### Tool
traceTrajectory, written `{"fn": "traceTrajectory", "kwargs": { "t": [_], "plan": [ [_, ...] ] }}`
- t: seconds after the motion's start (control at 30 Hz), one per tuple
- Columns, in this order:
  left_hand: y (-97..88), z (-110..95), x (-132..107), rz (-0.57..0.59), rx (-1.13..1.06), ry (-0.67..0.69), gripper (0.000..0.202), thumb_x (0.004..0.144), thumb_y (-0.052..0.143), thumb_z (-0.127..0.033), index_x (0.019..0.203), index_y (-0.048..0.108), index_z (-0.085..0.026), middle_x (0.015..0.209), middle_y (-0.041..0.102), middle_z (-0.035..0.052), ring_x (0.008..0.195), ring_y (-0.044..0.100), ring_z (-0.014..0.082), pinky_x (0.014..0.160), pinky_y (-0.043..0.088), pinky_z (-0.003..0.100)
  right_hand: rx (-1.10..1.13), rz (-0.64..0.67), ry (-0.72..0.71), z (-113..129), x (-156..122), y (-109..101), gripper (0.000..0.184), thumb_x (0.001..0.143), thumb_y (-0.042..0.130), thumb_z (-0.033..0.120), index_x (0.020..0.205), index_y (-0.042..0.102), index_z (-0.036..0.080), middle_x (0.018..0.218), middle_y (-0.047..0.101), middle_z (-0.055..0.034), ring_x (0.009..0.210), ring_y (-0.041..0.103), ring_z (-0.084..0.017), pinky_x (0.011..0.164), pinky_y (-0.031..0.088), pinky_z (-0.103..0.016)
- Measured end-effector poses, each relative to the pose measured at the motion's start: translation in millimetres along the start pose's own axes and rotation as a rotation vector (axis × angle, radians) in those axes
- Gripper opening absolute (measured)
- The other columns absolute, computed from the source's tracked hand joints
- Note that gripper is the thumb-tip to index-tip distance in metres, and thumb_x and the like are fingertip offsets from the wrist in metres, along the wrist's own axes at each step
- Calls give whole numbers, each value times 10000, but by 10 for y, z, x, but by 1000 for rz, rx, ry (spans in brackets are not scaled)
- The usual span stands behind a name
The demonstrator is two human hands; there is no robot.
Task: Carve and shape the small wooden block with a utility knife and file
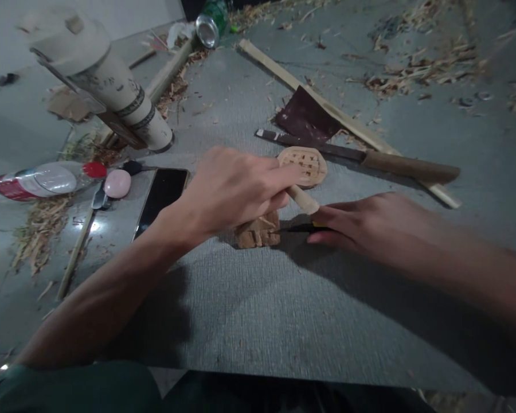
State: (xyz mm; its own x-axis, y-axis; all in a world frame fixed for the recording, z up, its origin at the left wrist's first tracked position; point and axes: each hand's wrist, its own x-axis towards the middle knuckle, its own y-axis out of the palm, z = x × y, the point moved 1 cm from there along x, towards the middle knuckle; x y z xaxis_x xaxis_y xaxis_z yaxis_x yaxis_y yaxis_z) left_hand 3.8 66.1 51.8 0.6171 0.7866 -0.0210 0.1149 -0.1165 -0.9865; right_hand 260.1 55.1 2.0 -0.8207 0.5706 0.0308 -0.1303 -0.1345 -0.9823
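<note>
In the head view, my left hand (pixel 241 183) is closed around a short pale wooden stick (pixel 304 200), whose blunt end sticks out towards my right hand. Just beneath those fingers a rough brown wooden block (pixel 258 232) rests on the table. Beyond the fingertips is an oval carved wooden piece (pixel 312 166) with a grid of small holes; my left hand covers part of it. My right hand (pixel 348 223) grips a slim dark knife (pixel 298 228) with a bit of yellow at its handle. The blade points left to the block, and its tip is hard to make out.
A file with a wooden handle (pixel 408 164), dark sandpaper (pixel 307 115) and a long wooden strip (pixel 275 69) lie beyond. Left are a phone (pixel 161 198), a plastic bottle (pixel 47 180) and a large white cylinder (pixel 124 92). Shavings (pixel 425 74) litter the table.
</note>
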Motion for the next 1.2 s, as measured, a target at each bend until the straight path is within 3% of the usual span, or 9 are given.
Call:
{"fn": "traceTrajectory", "kwargs": {
  "t": [0.13,0.27,0.53,0.8,1.07,1.2],
  "plan": [
    [25,26,-4,-12,18,5,344,1123,373,-390,1012,682,-286,820,632,18,755,566,232,701,328,356,-36,19,16,43,-14,46,612,1181,253,622,1127,728,240,858,791,-44,569,606,-176,565,183,-344],
    [49,51,-10,-33,15,49,408,1157,340,-431,1060,704,-273,869,686,49,745,574,248,713,359,371,-61,22,69,112,-16,51,515,1179,324,572,1110,711,239,939,817,-53,558,589,-166,558,169,-337],
    [17,9,-23,-90,64,101,392,1121,363,-276,1046,745,-234,766,652,33,623,438,203,614,199,384,-111,-4,97,209,-67,-7,546,1178,214,551,1033,648,252,862,788,-61,533,586,-196,521,157,-349],
    [19,9,-28,-83,103,93,416,1146,353,-329,1070,755,-255,793,708,47,626,485,221,618,228,392,-101,13,102,183,-74,10,566,1173,204,580,1047,659,267,889,799,-53,544,582,-203,528,170,-360],
    [42,25,-29,-136,133,135,404,1132,357,-287,980,725,-224,753,662,25,613,463,192,585,180,369,-80,27,138,175,-66,34,553,1166,255,604,1040,673,265,833,772,-39,489,533,-193,529,161,-354],
    [84,23,-18,-225,239,173,377,1130,388,-286,962,721,-224,713,619,2,579,442,169,562,154,349,-74,73,149,174,-46,60,508,1165,304,584,1049,674,256,841,786,-41,488,543,-197,518,163,-344]
  ]
}}
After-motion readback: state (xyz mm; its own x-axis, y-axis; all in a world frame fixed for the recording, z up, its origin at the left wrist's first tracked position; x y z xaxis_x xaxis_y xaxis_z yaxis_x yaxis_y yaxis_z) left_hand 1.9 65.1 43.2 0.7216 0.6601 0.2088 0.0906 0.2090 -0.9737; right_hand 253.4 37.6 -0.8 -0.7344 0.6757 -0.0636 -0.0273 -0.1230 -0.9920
